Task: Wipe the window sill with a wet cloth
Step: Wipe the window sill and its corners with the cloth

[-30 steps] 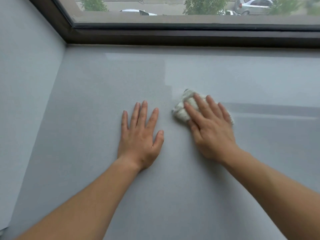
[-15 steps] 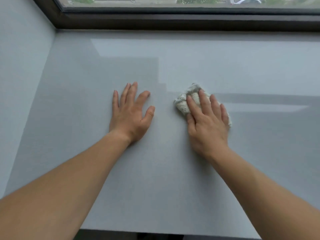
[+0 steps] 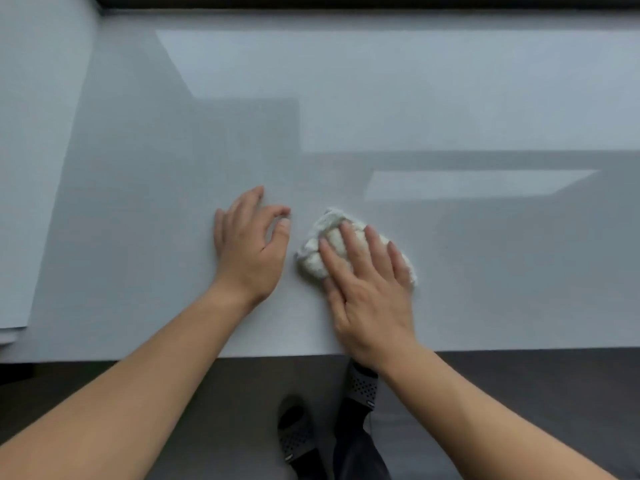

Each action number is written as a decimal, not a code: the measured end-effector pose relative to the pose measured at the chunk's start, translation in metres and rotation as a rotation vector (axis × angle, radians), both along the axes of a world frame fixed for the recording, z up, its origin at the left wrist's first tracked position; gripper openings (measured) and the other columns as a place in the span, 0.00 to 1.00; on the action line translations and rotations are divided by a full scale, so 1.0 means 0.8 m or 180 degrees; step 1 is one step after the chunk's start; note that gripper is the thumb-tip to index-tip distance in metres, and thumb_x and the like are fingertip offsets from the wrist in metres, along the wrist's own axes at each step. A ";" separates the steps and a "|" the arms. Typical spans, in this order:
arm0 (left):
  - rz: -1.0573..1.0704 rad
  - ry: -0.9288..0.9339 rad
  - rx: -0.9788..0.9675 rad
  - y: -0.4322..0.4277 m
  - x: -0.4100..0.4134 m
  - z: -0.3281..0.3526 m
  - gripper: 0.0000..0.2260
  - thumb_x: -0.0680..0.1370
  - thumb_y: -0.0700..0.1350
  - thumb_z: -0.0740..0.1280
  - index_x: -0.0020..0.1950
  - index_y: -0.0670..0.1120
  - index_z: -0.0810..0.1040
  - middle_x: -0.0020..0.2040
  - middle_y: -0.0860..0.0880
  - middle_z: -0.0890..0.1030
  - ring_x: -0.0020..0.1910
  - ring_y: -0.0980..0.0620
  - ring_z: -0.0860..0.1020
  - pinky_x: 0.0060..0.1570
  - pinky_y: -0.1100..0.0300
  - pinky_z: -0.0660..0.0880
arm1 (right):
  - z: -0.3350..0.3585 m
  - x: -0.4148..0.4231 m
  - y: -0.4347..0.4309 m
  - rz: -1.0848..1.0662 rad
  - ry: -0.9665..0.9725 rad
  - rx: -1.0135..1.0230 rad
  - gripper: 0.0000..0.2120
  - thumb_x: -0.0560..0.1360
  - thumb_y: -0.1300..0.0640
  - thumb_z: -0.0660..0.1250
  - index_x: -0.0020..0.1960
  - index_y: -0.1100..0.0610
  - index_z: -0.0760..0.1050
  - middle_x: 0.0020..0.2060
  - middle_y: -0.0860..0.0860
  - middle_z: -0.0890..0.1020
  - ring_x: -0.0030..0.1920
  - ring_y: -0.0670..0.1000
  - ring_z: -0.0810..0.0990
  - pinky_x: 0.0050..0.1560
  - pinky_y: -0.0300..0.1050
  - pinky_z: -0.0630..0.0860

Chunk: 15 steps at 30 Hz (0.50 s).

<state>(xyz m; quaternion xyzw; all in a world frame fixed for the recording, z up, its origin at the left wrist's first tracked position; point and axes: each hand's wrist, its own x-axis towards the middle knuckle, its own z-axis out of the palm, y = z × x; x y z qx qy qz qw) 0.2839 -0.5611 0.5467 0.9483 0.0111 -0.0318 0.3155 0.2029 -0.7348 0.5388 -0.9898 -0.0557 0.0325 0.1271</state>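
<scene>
**Flat palm on a bunched cloth, near the sill's front edge**

The window sill (image 3: 381, 98) is a broad, smooth, pale grey slab with a faint matte grain, and it fills most of the view. Lighter angular patches of reflected daylight lie across it, with sharp straight edges, and a darker band runs along its right half. Its front edge is a clean straight line; below it lies a dark grey floor (image 3: 519, 393).

The cloth (image 3: 317, 258) is a small, off-white terry rag, nubby and crumpled into a lumpy wad. It sits on the sill close to the front edge, a little right of centre. The right hand (image 3: 367, 292) lies palm-down on top of it, fingers extended and slightly fanned, pressing it flat against the surface rather than pinching it; the cloth bulges out past the fingertips and along both sides of the hand.

The left hand (image 3: 249, 247) rests just beside the cloth without touching it. Its fingers are loosely curled, the thumb tip close to the forefinger tip, holding nothing, with the heel of the palm on the sill.

A plain pale wall (image 3: 34, 150) rises at the left. Two dark perforated slippers (image 3: 298, 434) show on the floor between the bare forearms.
</scene>
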 end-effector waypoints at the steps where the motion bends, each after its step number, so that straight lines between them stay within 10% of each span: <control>1: 0.0057 0.0171 -0.0018 -0.002 -0.010 0.001 0.22 0.76 0.58 0.53 0.64 0.54 0.77 0.78 0.49 0.63 0.78 0.51 0.56 0.76 0.48 0.41 | 0.000 -0.020 -0.002 0.0382 0.0006 -0.0007 0.24 0.81 0.44 0.53 0.77 0.41 0.60 0.79 0.47 0.58 0.79 0.56 0.53 0.77 0.57 0.51; 4: -0.0034 0.0296 0.0203 -0.011 -0.030 0.001 0.25 0.77 0.59 0.50 0.71 0.55 0.71 0.81 0.49 0.53 0.79 0.53 0.45 0.74 0.50 0.32 | -0.002 -0.037 -0.041 0.0936 0.0002 -0.0097 0.24 0.80 0.45 0.55 0.77 0.40 0.61 0.79 0.46 0.58 0.79 0.54 0.54 0.77 0.55 0.52; 9: -0.0638 -0.0070 0.0457 -0.027 -0.046 -0.010 0.29 0.77 0.60 0.46 0.74 0.52 0.68 0.81 0.48 0.53 0.80 0.51 0.46 0.76 0.49 0.36 | 0.003 -0.031 -0.047 -0.0531 0.0016 -0.0080 0.25 0.80 0.44 0.51 0.77 0.40 0.60 0.79 0.46 0.57 0.79 0.54 0.53 0.77 0.53 0.47; 15: -0.0747 -0.0093 0.0745 -0.030 -0.053 -0.010 0.30 0.79 0.61 0.40 0.77 0.54 0.63 0.81 0.50 0.52 0.80 0.52 0.45 0.76 0.49 0.36 | 0.003 -0.074 -0.048 0.0598 0.0105 -0.0207 0.25 0.81 0.44 0.52 0.78 0.40 0.57 0.80 0.46 0.55 0.80 0.54 0.51 0.77 0.55 0.50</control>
